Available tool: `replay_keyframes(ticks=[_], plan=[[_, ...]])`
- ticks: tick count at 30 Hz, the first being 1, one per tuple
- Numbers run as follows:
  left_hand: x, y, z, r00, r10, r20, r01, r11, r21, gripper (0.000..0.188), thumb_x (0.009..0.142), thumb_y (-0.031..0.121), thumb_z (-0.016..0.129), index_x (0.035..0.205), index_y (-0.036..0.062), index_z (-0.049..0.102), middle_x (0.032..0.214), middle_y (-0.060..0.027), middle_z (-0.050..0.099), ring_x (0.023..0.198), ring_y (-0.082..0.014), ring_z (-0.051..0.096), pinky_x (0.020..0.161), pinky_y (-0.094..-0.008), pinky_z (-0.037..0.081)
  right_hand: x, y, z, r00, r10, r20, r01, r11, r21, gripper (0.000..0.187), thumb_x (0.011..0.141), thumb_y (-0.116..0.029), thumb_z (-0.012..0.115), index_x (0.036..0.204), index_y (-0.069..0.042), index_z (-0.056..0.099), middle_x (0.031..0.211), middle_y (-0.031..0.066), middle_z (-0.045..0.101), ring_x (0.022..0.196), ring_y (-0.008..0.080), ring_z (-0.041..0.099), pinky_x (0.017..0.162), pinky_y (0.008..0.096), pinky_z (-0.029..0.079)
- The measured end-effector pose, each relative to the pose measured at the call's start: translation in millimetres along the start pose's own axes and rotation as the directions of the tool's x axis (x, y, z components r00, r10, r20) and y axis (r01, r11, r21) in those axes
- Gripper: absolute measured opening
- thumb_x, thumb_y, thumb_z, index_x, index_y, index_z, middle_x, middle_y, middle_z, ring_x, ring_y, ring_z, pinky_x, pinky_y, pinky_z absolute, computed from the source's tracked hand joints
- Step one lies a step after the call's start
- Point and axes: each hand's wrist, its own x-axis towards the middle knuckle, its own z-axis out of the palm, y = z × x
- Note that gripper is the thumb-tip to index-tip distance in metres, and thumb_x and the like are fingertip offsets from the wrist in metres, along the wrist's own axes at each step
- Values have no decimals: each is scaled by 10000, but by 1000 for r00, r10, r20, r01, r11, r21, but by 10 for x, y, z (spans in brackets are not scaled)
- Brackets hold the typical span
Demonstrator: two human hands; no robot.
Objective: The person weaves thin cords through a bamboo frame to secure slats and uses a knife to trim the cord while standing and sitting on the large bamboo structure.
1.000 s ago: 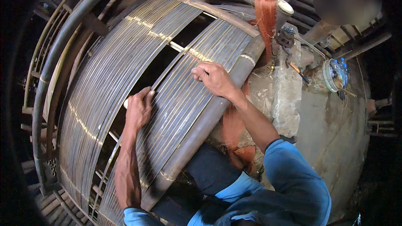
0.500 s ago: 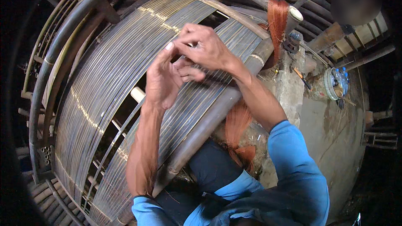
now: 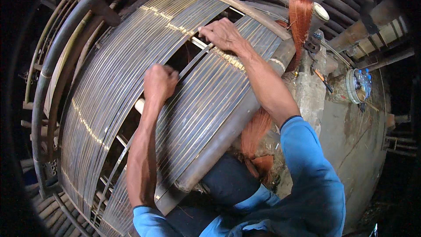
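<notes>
Before me is a slatted bamboo surface (image 3: 131, 48), its long dark strips tied by rows of pale binding. A dark gap crosses it, and one narrow loose strip (image 3: 195, 61) runs lengthwise through the gap. My left hand (image 3: 161, 81) is closed in a fist over the gap, beside that strip; what it grips, if anything, is hidden. My right hand (image 3: 222, 35) is farther off, with curled fingers over the gap's far part, near a pale crossbar (image 3: 199, 42). I cannot make out anything between its fingers.
Reddish-brown fibre bundles hang on the bamboo frame (image 3: 300, 15) and lie by my leg (image 3: 258, 131). A thick bamboo rail (image 3: 219, 136) edges the near side. To the right are an orange-handled tool (image 3: 322, 79) and a bucket (image 3: 351, 85) beside blue-capped plastic bottles (image 3: 364, 83).
My hands were together above the slats. They have since parted and come down, the left toward the near part of the gap, the right toward its far part.
</notes>
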Motion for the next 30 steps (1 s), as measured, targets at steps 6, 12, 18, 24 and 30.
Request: replay_keyframes(ticks=[6, 12, 18, 24, 30], plan=[[909, 263, 608, 972, -99, 213, 122, 988, -97, 259, 807, 162, 655, 906, -57, 752, 908, -339, 686, 898, -455, 705, 803, -482, 561, -18, 67, 153, 987, -81, 136, 92, 993, -73, 428, 930, -433, 414, 898, -97, 678, 896, 230, 704, 895, 460, 653, 796, 552, 494], [955, 319, 832, 864, -209, 457, 495, 515, -700, 355, 888, 42, 563, 1137, -204, 620, 1020, -254, 700, 848, -266, 691, 731, -427, 551, -3, -128, 52, 929, 115, 352, -30, 971, -239, 493, 884, -429, 452, 964, -61, 771, 995, 243, 721, 952, 427, 680, 834, 489, 504], [809, 91, 648, 844, -160, 512, 514, 516, -685, 351, 906, 124, 607, 1104, -159, 673, 993, -242, 722, 856, -275, 717, 742, -397, 554, 11, -169, 66, 978, 43, 205, -23, 995, -101, 390, 858, -354, 518, 923, -54, 759, 889, 254, 712, 880, 455, 670, 807, 510, 513], [-112, 116, 93, 1000, -20, -18, 16, 979, -204, 384, 932, 337, 673, 1042, -22, 753, 905, -208, 751, 859, -294, 734, 799, -394, 546, -164, 226, 97, 965, -124, -232, 140, 989, 56, 250, 871, -296, 610, 872, -103, 768, 1106, 143, 697, 1122, 336, 604, 992, 412, 480], [-903, -389, -339, 945, -112, -308, 61, 983, -171, 279, 884, 223, 738, 907, -55, 746, 777, -186, 661, 732, -302, 630, 708, -419, 498, -1085, -19, -665, 994, 48, -101, 43, 669, 742, 267, 904, -228, 610, 902, -10, 763, 1078, 116, 724, 1045, 265, 662, 1003, 362, 480]])
